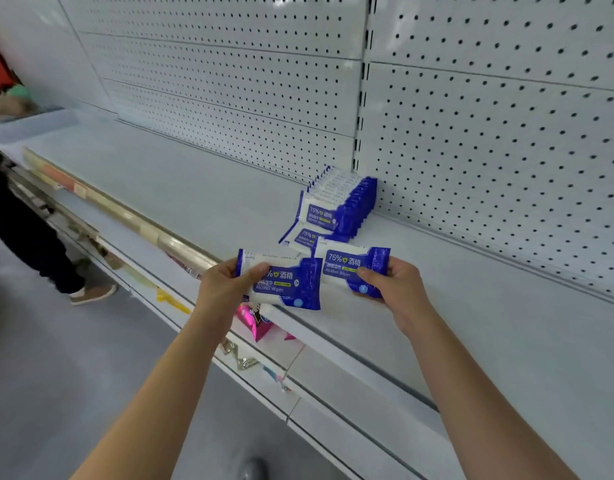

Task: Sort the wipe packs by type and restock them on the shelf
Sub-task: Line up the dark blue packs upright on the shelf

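The left hand (225,285) held a blue-and-white soft plastic pack of alcohol wipes (291,282) by its left end, its grip closed with the thumb curled over the printed face and the fingers behind. The right hand (392,289) pinched a second matching pack (354,265) by its right end in the same grip. Both packs hung just above the front of the pale grey metal shelf (194,188), printed faces toward the camera. Their long axes ran left to right along the shelf edge, and their inner ends overlapped; whether they touched could not be told. The standing row of identical packs (343,202) lay straight beyond them, reaching back to the white pegboard wall (471,133), with one loose pack (303,237) lying flat at its front. The right hand was the nearer to the row. By my judgement, each held pack would need tipping onto its long edge, face forward, to join that row.
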Available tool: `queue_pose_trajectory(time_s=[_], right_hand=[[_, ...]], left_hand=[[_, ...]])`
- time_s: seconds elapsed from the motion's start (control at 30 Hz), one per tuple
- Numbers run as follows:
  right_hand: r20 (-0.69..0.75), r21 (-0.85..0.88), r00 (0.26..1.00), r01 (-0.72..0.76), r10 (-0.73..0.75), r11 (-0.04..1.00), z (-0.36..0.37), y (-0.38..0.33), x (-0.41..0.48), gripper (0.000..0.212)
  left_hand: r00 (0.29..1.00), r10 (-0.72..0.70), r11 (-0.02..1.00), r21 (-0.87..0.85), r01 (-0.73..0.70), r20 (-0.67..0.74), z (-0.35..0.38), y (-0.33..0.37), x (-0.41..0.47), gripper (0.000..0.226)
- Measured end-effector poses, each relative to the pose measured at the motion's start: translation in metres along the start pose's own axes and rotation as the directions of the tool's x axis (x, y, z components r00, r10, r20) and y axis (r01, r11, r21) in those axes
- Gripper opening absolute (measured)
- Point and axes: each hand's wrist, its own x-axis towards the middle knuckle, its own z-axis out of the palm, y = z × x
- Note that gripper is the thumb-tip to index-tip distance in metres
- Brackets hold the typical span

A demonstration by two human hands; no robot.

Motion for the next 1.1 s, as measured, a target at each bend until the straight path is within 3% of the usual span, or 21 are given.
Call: queue_pose_trajectory(time_s=[0.3, 0.53, 0.73, 0.97, 1.1], right_hand=[[-0.187, -0.054, 0.982, -0.052, 0.041, 0.997, 0.072, -0.001, 0.064, 0.032], [-0.367, -0.401, 0.926, -0.071, -0.089, 0.913, 0.115, -0.014, 0.081, 0.010], [-0.467, -0.497, 0.882, -0.201, -0.065, 0.844, 0.131, -0.011, 0.079, 0.024], [-0.453, -0.350, 0.887, -0.273, 0.093, 0.896, 0.124, -0.019, 0.086, 0.065], [-0.422, -0.344, 0.905, -0.204, 0.043, 0.917, 0.119, -0.017, 0.079, 0.055]], left_hand=[[0.981, 0.031, 0.999, 0.011, -0.034, 0.192, -0.023, 0.013, 0.120, 0.015], [0.935, 0.005, 0.998, 0.062, -0.029, 0.354, -0.035, 0.018, 0.203, 0.029], [0.890, -0.008, 0.988, 0.141, -0.063, 0.456, -0.025, 0.014, 0.233, 0.026], [0.877, -0.047, 0.990, 0.142, -0.024, 0.479, -0.018, 0.009, 0.247, 0.033], [0.870, -0.053, 0.990, 0.138, -0.017, 0.491, -0.013, 0.010, 0.250, 0.031]])
